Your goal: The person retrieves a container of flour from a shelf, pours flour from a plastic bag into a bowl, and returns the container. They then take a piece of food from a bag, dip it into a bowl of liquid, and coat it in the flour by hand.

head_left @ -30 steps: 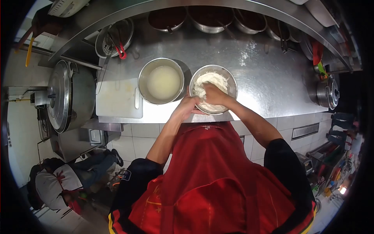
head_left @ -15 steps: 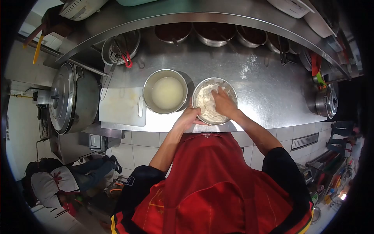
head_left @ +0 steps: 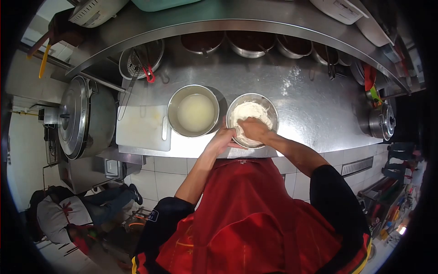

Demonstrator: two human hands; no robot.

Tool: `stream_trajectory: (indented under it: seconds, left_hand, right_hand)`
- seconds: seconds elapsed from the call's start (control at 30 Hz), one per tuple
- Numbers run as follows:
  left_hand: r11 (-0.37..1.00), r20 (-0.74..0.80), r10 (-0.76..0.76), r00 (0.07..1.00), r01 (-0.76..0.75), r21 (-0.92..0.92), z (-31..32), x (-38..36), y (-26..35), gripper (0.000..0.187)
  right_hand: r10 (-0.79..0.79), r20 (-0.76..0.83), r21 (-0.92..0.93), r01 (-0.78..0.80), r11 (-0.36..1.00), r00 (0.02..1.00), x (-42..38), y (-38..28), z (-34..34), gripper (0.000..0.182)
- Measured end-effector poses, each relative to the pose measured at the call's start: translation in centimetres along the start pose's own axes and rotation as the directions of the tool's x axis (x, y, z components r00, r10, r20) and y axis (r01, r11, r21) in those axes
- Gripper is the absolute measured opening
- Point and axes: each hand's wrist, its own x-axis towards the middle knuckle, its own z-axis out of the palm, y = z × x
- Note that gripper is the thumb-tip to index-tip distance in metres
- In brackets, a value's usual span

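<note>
A round steel bowl [head_left: 274,108] stands near the counter's front edge, with clumpy white flour [head_left: 250,110] in it. My left hand [head_left: 223,139] grips the bowl's left rim, thumb over the edge and fingers around the outside. Inside the bowl, my right hand [head_left: 255,129] is closed, its fingers curled down into the flour near the left wall; the fingertips are partly hidden. Just left of the bowl is a deep steel pot [head_left: 171,119] holding a cloudy, pale liquid [head_left: 196,112].
A white cutting board [head_left: 141,132] lies left of the pot. Beyond it stands a large lidded pot [head_left: 75,118]. Several pans [head_left: 248,51] line the back under a steel shelf [head_left: 228,23]. Flour dust [head_left: 290,78] marks the steel counter. At lower left is another person [head_left: 64,214].
My right hand has moved left and toward me within the bowl, from the middle of the flour to near my left thumb. My left hand keeps its hold on the rim.
</note>
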Motion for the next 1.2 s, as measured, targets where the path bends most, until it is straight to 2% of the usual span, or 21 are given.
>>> stream_trajectory:
  seconds: [0.07,0.17,0.27,0.3,0.4,0.53,0.6,0.63,0.73,0.77,0.87,0.9,1.0,1.03,1.13,1.17,1.2]
  left_hand:
    - [0.999,-0.011,-0.024,1.000,0.023,-0.024,0.1,-0.3,0.1,0.087]
    - [1.000,-0.004,-0.023,1.000,0.023,-0.004,-0.2,-0.4,0.0,0.082]
    - [0.999,-0.030,-0.033,0.999,0.032,-0.037,-0.2,-0.1,-0.4,0.078]
    - [0.998,-0.037,-0.040,0.999,0.038,-0.048,0.1,-0.2,-0.1,0.078]
    - [0.998,-0.029,-0.022,0.999,0.020,-0.068,0.6,-0.5,0.3,0.082]
    - [0.996,-0.058,-0.020,0.998,0.014,-0.091,0.1,0.6,-0.6,0.088]
    - [0.998,-0.102,-0.007,0.995,0.002,-0.055,1.5,-0.2,-0.1,0.091]
    - [0.999,-0.125,-0.002,0.992,-0.003,-0.037,1.9,-0.5,0.0,0.092]
    - [1.000,-0.132,-0.021,0.991,0.022,0.003,0.7,0.2,-0.8,0.093]
    - [0.999,-0.127,-0.031,0.991,0.030,-0.013,0.7,0.2,-0.8,0.093]
    - [0.998,-0.125,-0.042,0.991,0.037,-0.045,0.5,0.1,-0.7,0.093]
    - [0.999,-0.135,-0.033,0.990,0.027,-0.047,0.6,0.0,-0.8,0.093]
    - [0.997,-0.129,-0.045,0.991,0.036,-0.072,0.2,0.0,-1.0,0.088]
    - [0.996,-0.119,-0.052,0.992,0.042,-0.080,0.1,0.0,-1.0,0.086]
    - [0.998,-0.127,-0.001,0.992,-0.007,-0.063,0.7,-0.5,-0.2,0.054]
    - [0.997,-0.113,-0.021,0.993,0.012,-0.080,0.2,-0.1,-0.1,0.053]
    - [0.994,-0.098,-0.044,0.994,0.035,-0.100,-0.6,0.4,-0.1,0.052]
  right_hand:
    - [0.037,-0.055,-0.001,-0.037,0.999,0.998,0.8,0.3,0.9,0.037]
    - [0.100,0.046,0.047,-0.102,0.994,0.994,1.1,0.5,-0.1,0.047]
    - [0.089,-0.150,-0.159,-0.113,0.981,0.985,-3.3,-0.9,-1.4,0.055]
    - [0.192,0.077,-0.087,-0.186,0.979,0.978,-3.8,-1.6,-3.0,0.067]
    - [0.204,-0.034,-0.043,-0.205,0.978,0.978,-3.7,-0.3,-0.1,0.061]
    - [0.198,-0.166,0.147,-0.174,0.974,0.966,-1.5,0.7,3.5,0.050]
    - [0.208,-0.240,0.274,-0.140,0.952,0.948,-0.5,-0.6,3.2,0.044]
    - [0.280,-0.261,0.347,-0.181,0.920,0.924,0.0,-1.3,2.4,0.036]
    - [0.258,-0.359,0.415,-0.094,0.905,0.897,2.9,0.1,3.2,0.030]
    - [0.366,-0.234,0.436,-0.239,0.867,0.901,3.2,-0.3,1.9,0.030]
    - [0.363,-0.383,0.500,-0.140,0.855,0.850,4.5,1.5,2.8,0.038]
    - [0.338,-0.351,0.581,-0.080,0.810,0.873,3.3,1.3,1.3,0.047]
    - [0.171,-0.316,0.363,-0.048,0.931,0.933,0.2,-0.8,-0.5,0.057]
    - [0.118,-0.147,0.319,-0.066,0.945,0.982,0.2,-1.0,-0.7,0.076]
    - [0.211,-0.145,0.295,-0.161,0.942,0.967,1.1,-1.4,3.3,0.079]
    - [0.181,-0.145,0.262,-0.139,0.955,0.973,0.9,-1.4,3.1,0.076]
    - [0.064,-0.146,0.233,-0.029,0.972,0.987,0.8,-0.9,3.1,0.073]
